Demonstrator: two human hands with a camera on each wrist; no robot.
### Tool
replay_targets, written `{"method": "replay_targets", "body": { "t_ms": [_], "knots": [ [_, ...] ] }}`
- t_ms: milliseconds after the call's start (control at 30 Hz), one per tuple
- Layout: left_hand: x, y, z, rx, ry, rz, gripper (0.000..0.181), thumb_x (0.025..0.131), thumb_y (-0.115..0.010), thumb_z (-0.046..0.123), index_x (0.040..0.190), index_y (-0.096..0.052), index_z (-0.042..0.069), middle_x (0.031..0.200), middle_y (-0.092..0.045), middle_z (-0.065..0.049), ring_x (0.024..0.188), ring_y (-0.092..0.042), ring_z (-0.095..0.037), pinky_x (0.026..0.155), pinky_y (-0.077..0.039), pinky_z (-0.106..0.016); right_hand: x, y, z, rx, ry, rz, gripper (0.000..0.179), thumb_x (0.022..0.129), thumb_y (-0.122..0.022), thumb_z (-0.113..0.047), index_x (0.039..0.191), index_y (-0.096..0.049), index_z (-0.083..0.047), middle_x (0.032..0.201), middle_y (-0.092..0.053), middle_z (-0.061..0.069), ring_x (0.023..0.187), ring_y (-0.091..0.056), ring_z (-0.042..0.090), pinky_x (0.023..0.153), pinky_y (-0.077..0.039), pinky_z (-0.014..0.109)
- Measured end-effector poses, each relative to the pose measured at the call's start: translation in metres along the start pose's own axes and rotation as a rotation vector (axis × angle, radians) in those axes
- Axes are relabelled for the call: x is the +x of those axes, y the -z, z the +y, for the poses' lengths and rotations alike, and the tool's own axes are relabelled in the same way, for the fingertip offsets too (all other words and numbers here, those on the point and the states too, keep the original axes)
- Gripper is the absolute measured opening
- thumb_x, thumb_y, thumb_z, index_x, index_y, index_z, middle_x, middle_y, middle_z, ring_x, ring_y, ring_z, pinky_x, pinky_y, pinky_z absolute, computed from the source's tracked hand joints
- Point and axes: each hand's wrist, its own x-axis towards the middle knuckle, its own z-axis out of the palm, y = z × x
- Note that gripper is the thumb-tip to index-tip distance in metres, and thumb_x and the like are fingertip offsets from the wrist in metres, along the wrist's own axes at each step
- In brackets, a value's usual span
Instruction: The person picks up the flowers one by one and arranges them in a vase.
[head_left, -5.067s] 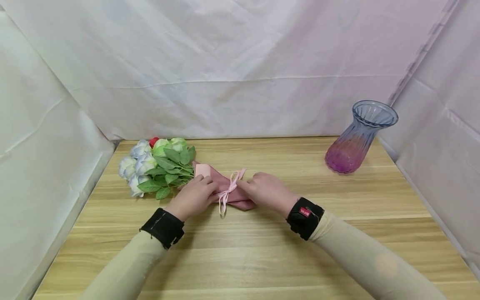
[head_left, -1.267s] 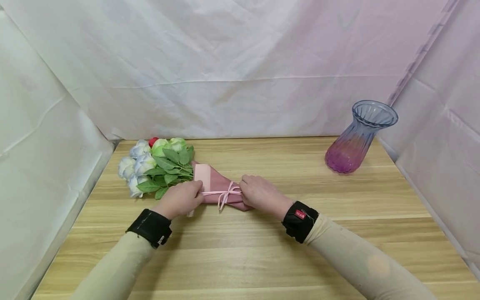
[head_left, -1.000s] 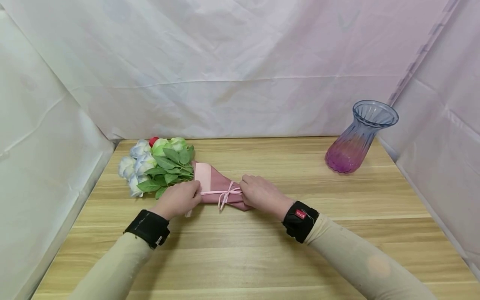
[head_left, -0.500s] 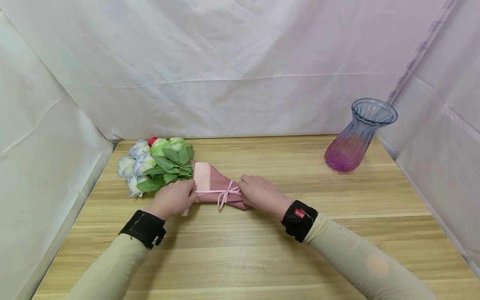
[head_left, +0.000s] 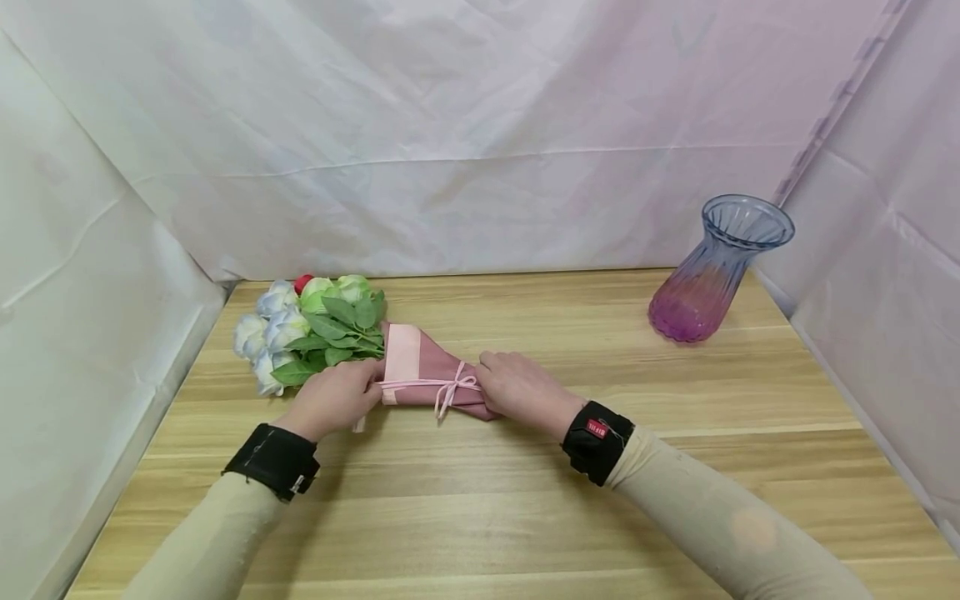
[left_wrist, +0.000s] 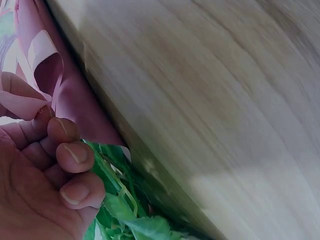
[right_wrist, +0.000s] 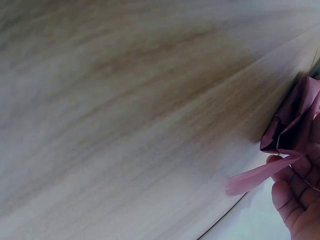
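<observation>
A thin, flat, pale-pink ribbon [head_left: 455,384] is tied around the narrow part of a dusty-pink, paper-like cone wrapper [head_left: 438,358], with a small bow whose loops fall toward the person. The ribbon is drawn into an almost straight line on both sides of the bow. The wrapper lies on its side, near the middle of the bench, and it has a lighter pink band close to its wide mouth; its narrow end looks folded and creased.

The left hand [head_left: 333,398] has its fingers curled and clamped on one part of the ribbon, beside the wide mouth; a short ribbon end hangs below this hand. The right hand [head_left: 525,387] has its fingers clamped on the other part, at the narrow end, and in the right wrist view a tail sticks out from them.

From the mouth come green pointed leaves [head_left: 333,333], then pale blue-white round blooms [head_left: 285,327], light green ones and one red bloom [head_left: 303,283]. Well apart, on the right side of the light wood-grain bench [head_left: 480,517], a ribbed blue-to-purple glass vase [head_left: 701,287] stands upright.
</observation>
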Motion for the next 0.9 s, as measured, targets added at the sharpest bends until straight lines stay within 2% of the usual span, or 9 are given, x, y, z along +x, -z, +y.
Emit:
{"method": "replay_targets", "body": {
  "t_ms": [100,233,400,633,900],
  "knots": [
    [-0.002,0.002,-0.002,0.001,0.019,-0.004,0.010,0.098,-0.054,0.020,0.091,-0.061,0.018,0.084,-0.060,0.000,0.075,-0.056,-0.019,0.064,-0.046,-0.040,0.000,0.001,0.000,-0.005,-0.002,-0.004,0.016,0.101,-0.062,-0.017,0.088,-0.058,-0.008,0.084,-0.046,-0.001,0.070,-0.046,0.014,0.064,-0.048,0.031],
    [-0.005,0.006,-0.006,0.011,0.037,-0.018,0.014,0.099,-0.054,0.021,0.086,-0.057,0.016,0.078,-0.057,-0.002,0.071,-0.054,-0.020,0.061,-0.044,-0.039,0.000,0.001,0.000,-0.010,0.004,0.002,0.014,0.100,-0.061,-0.013,0.087,-0.058,-0.008,0.084,-0.047,0.000,0.070,-0.047,0.014,0.064,-0.050,0.032],
    [-0.010,0.010,-0.011,0.019,0.023,-0.001,0.017,0.098,-0.056,0.021,0.083,-0.054,0.016,0.072,-0.053,0.000,0.066,-0.052,-0.020,0.058,-0.042,-0.038,-0.001,0.002,0.000,-0.004,0.012,0.010,0.010,0.098,-0.061,-0.009,0.088,-0.058,-0.007,0.083,-0.047,0.000,0.070,-0.047,0.014,0.065,-0.050,0.032],
    [-0.014,0.013,-0.015,0.029,0.016,0.010,0.018,0.098,-0.056,0.020,0.081,-0.052,0.015,0.070,-0.051,0.000,0.065,-0.051,-0.019,0.058,-0.041,-0.037,-0.001,0.003,0.002,0.024,-0.018,-0.009,0.007,0.097,-0.060,-0.006,0.090,-0.060,-0.006,0.083,-0.047,0.000,0.071,-0.047,0.015,0.067,-0.051,0.033],
    [-0.021,0.017,-0.019,0.015,0.051,-0.002,0.020,0.099,-0.055,0.022,0.082,-0.050,0.014,0.065,-0.049,-0.001,0.058,-0.049,-0.019,0.051,-0.037,-0.035,-0.004,0.002,0.005,0.067,-0.059,0.003,0.010,0.099,-0.060,-0.010,0.090,-0.063,-0.006,0.082,-0.048,0.000,0.070,-0.048,0.016,0.069,-0.051,0.035]
  ]
}}
